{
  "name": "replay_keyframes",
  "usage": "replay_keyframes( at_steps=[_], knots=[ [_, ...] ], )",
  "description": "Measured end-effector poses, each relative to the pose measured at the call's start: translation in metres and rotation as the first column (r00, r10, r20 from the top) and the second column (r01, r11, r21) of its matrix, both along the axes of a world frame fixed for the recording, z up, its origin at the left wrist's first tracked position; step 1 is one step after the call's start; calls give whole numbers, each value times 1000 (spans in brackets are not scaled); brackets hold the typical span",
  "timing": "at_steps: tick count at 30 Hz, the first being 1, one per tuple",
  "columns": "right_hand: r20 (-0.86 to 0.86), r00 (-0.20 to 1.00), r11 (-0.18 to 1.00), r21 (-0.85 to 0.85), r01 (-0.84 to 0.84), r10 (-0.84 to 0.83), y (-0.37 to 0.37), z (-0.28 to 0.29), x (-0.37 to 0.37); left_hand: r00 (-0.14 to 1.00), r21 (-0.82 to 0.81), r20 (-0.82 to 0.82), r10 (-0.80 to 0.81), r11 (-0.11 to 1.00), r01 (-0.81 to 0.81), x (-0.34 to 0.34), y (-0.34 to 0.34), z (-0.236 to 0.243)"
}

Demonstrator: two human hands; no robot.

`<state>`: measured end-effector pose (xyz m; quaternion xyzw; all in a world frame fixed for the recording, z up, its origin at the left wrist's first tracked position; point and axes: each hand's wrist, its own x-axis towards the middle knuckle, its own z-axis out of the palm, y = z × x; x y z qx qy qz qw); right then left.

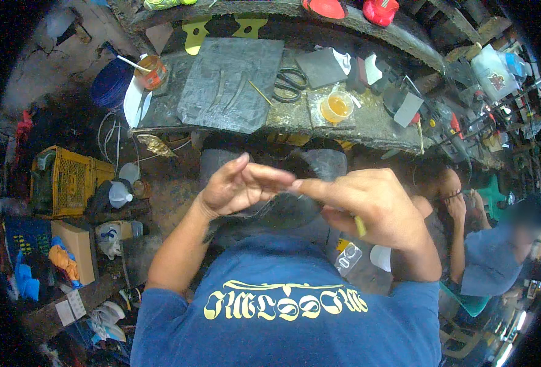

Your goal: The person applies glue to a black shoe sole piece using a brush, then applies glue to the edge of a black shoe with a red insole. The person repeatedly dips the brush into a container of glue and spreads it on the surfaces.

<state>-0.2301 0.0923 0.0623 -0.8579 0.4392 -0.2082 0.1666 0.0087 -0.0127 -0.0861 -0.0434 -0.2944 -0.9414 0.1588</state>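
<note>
Two hands, left (237, 186) and right (368, 205), both pinching one dark leather piece (282, 211)

Dark grey, near-black flat piece (282, 211) between left hand (237, 186) and right hand (374, 208); yellow-green stick (360, 226) in the right hand. Beyond the hands: grey-black sheet (230, 82) on a mottled yellowish worktop (368, 125), black scissors (290, 84), amber-filled clear cup (336, 107). Left of the left hand, yellow lattice crate (62, 180); below both, blue shirt (282, 318) with yellow ornamental print.
</note>
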Motion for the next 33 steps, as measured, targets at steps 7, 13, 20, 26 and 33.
replay_keyframes(
  at_steps=[7,13,20,26,33],
  knots=[
    [-514,857,985,-125,-119,38,6,0,12,909,-95,272,314,949,-300,-44,1,31],
    [-467,876,992,29,-123,122,14,8,9,825,-123,431,364,930,-347,-58,-1,52],
    [641,546,832,308,462,-540,6,-2,-56,802,-161,429,415,909,-385,-23,-2,57],
    [601,514,746,221,628,-612,-48,-61,-93,640,-464,412,649,754,-466,-9,11,62],
    [284,671,711,59,701,-685,-95,-89,-101,532,-597,321,784,603,-529,9,18,69]
  ],
)
